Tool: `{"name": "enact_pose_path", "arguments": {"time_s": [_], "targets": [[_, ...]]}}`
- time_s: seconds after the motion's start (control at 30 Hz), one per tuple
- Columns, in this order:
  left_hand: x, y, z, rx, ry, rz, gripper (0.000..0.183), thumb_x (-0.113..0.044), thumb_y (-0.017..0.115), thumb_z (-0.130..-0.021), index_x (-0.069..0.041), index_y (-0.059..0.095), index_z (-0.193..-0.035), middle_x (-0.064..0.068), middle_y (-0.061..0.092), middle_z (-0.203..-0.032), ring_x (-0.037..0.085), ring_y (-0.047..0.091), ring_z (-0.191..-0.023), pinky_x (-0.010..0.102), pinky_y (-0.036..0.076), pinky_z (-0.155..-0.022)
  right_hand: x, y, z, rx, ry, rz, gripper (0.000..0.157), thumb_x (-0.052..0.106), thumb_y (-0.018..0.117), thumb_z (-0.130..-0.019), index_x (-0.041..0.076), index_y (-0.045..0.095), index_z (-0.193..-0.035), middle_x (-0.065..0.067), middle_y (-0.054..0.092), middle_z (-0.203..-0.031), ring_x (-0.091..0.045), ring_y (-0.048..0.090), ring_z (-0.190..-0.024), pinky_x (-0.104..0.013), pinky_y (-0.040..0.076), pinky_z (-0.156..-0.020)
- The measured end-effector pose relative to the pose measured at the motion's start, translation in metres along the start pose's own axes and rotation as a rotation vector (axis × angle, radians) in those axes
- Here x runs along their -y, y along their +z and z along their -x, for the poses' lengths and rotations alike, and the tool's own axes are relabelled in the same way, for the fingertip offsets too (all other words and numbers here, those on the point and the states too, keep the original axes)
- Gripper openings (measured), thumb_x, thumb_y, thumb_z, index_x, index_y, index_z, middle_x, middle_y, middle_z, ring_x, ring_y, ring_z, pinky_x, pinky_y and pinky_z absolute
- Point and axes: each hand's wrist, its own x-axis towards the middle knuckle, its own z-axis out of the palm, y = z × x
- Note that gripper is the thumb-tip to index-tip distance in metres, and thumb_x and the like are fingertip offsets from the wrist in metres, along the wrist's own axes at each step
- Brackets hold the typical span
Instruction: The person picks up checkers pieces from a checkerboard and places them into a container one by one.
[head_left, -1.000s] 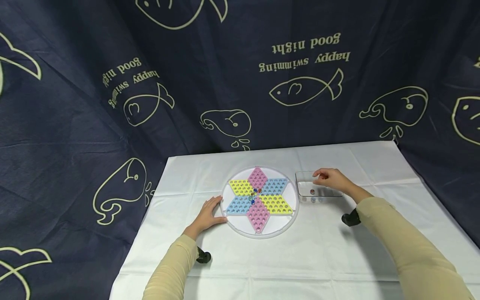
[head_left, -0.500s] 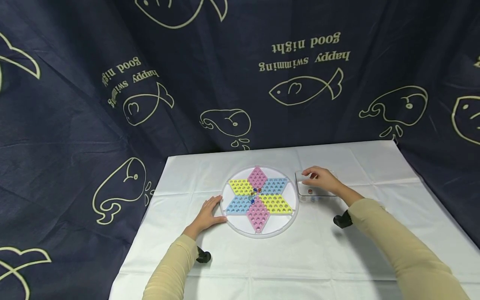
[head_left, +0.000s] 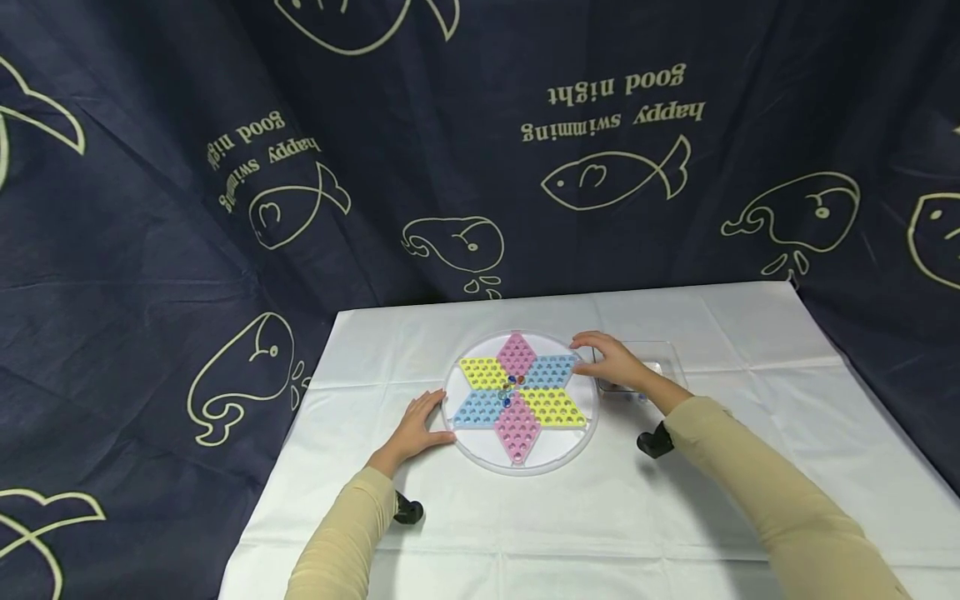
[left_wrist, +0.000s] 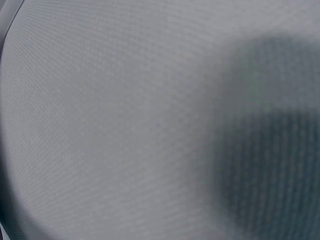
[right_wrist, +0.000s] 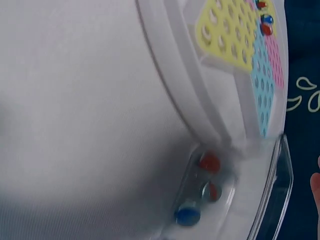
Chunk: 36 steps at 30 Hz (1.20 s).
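Note:
A round white Chinese checkers board [head_left: 558,448] bears a pink, yellow and blue star pitted with holes. Several coloured marbles [head_left: 507,402] sit around its centre. My left hand [head_left: 410,429] rests at the board's left rim, fingers and thumb spread. At the board's upper right edge is my right hand [head_left: 617,364], thumb and forefinger apart with a visible gap; no marble shows between them. Beneath that hand and wrist stands a clear plastic box [head_left: 673,360], partly covered by them. The right wrist view shows a red marble [right_wrist: 210,162] and a blue marble [right_wrist: 187,215] in it.
A white cloth [head_left: 585,525] covers the table. Behind it hangs a dark blue curtain [head_left: 450,150] with fish and whale drawings. Black wrist cameras [head_left: 655,442] stick out below the sleeves. Pale blurred cloth [left_wrist: 110,120] fills the left wrist view.
My right hand has moved left from over the clear box to the board's right edge. The left hand has stayed in place at the board's rim.

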Motion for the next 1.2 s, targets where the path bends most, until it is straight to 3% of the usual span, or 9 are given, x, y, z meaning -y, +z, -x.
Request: {"name": "enact_pose_path", "arguments": {"time_s": [0.43, 0.63, 0.9, 1.2], "targets": [[0.004, 0.003, -0.001, -0.008, 0.012, 0.011, 0.087, -0.04, 0.076, -0.071, -0.007, 0.035, -0.14, 0.012, 0.035, -0.145, 0.034, 0.02, -0.137, 0.047, 0.007, -0.115, 0.015, 0.041, -0.012, 0.023, 0.016, 0.009, 0.051, 0.021, 0.071, -0.08, 0.002, 0.053, -0.123, -0.02, 0.035, -0.141, -0.041, 0.021, -0.131, -0.064, 0.019, -0.105], [0.002, 0.002, -0.001, -0.007, 0.003, 0.008, 0.087, -0.04, 0.076, -0.071, -0.007, 0.035, -0.14, 0.013, 0.035, -0.145, 0.034, 0.02, -0.137, 0.047, 0.006, -0.115, 0.016, 0.061, -0.015, -0.02, -0.026, 0.041, 0.047, 0.023, 0.072, -0.078, 0.002, 0.057, -0.117, -0.02, 0.039, -0.138, -0.041, 0.025, -0.13, -0.063, 0.02, -0.105], [-0.001, 0.0, 0.0, -0.005, 0.015, 0.001, 0.089, -0.043, 0.075, -0.07, -0.005, 0.035, -0.14, 0.014, 0.035, -0.144, 0.036, 0.022, -0.136, 0.048, 0.009, -0.115, 0.023, 0.089, -0.016, 0.012, -0.045, 0.097, 0.032, 0.024, 0.071, -0.079, 0.008, 0.063, -0.105, -0.017, 0.038, -0.14, -0.039, 0.024, -0.131, -0.063, 0.022, -0.105], [-0.002, -0.001, 0.0, -0.007, 0.008, 0.026, 0.088, -0.04, 0.076, -0.07, -0.006, 0.035, -0.14, 0.015, 0.034, -0.145, 0.035, 0.021, -0.137, 0.046, 0.007, -0.116, 0.025, 0.109, -0.018, -0.058, -0.062, 0.118, 0.029, 0.025, 0.074, -0.075, 0.007, 0.065, -0.096, -0.018, 0.042, -0.137, -0.042, 0.024, -0.131, -0.064, 0.022, -0.104]]}}
